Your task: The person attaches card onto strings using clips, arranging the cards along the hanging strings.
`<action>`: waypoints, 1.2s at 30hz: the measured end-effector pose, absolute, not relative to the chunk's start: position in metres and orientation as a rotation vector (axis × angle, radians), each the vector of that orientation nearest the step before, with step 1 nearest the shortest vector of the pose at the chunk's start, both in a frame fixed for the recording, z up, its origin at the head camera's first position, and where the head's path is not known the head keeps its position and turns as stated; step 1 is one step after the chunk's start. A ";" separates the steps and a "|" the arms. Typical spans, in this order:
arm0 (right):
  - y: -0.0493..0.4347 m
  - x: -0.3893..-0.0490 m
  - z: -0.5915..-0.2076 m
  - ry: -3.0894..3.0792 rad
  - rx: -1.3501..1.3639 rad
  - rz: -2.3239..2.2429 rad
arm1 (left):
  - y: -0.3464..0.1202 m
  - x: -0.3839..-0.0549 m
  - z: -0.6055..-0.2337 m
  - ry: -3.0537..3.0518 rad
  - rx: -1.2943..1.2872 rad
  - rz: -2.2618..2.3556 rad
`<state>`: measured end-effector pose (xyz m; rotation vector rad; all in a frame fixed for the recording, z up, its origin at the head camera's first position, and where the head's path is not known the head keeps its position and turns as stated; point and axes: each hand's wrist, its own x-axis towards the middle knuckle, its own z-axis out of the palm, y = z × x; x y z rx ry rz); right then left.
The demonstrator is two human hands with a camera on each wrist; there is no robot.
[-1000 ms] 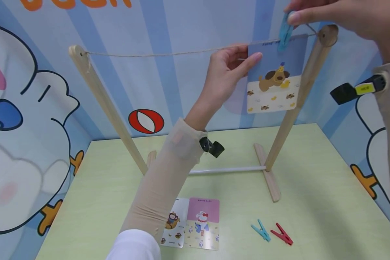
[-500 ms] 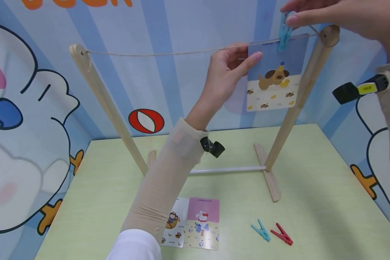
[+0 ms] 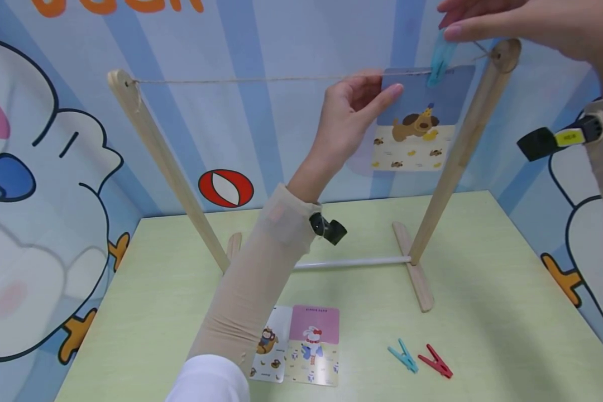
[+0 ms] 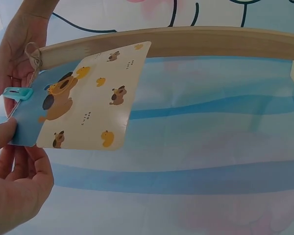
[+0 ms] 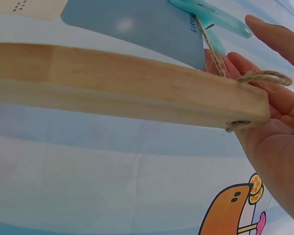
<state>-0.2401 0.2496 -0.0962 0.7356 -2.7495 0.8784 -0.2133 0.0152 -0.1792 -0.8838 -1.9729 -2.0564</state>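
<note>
A card with a dog and ducks (image 3: 414,120) hangs at the right end of the twine line (image 3: 261,80). My left hand (image 3: 349,114) pinches its left edge and the line between thumb and fingers. A light blue clothespin (image 3: 440,61) sits over the card's top edge and the twine. Just above it is my right hand (image 3: 527,28), its thumb and fingers parted around the clothespin's upper end. In the right wrist view, the thumb (image 5: 277,39) stands off the clothespin (image 5: 210,14), whose handles are spread. The left wrist view shows the clothespin (image 4: 18,93) on the card's blue part.
Wooden posts, left (image 3: 166,162) and right (image 3: 459,151), hold up the line, with a white rod (image 3: 357,262) between their feet. On the table lie a pink rabbit card (image 3: 314,346), a white monkey card (image 3: 271,346), a blue clothespin (image 3: 404,356) and a red clothespin (image 3: 436,362).
The card, clothespin and line have dropped slightly, and the card has shifted a little left. My right thumb and fingers have loosened from the clothespin. The left hand stays at the card's edge.
</note>
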 end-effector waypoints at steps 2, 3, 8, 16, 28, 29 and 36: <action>0.249 -0.241 -0.096 -2.739 0.749 0.883 | 0.015 -0.214 -0.180 -1.977 -0.878 -2.063; 0.249 -0.241 -0.096 -2.734 0.755 0.881 | 0.015 -0.214 -0.180 -1.975 -0.880 -2.066; 0.250 -0.243 -0.097 -2.718 0.742 0.905 | 0.014 -0.215 -0.183 -1.978 -0.871 -2.086; 0.253 -0.240 -0.098 -2.681 0.583 0.915 | 0.012 -0.215 -0.187 -1.974 -0.895 -2.088; 0.252 -0.227 -0.094 -2.686 0.436 0.873 | 0.008 -0.218 -0.191 -2.018 -0.940 -2.001; 0.253 -0.226 -0.095 -2.689 0.425 0.877 | 0.007 -0.218 -0.191 -2.020 -0.947 -1.999; 0.262 -0.223 -0.105 -2.552 0.480 0.906 | 0.002 -0.218 -0.194 -2.071 -0.976 -1.985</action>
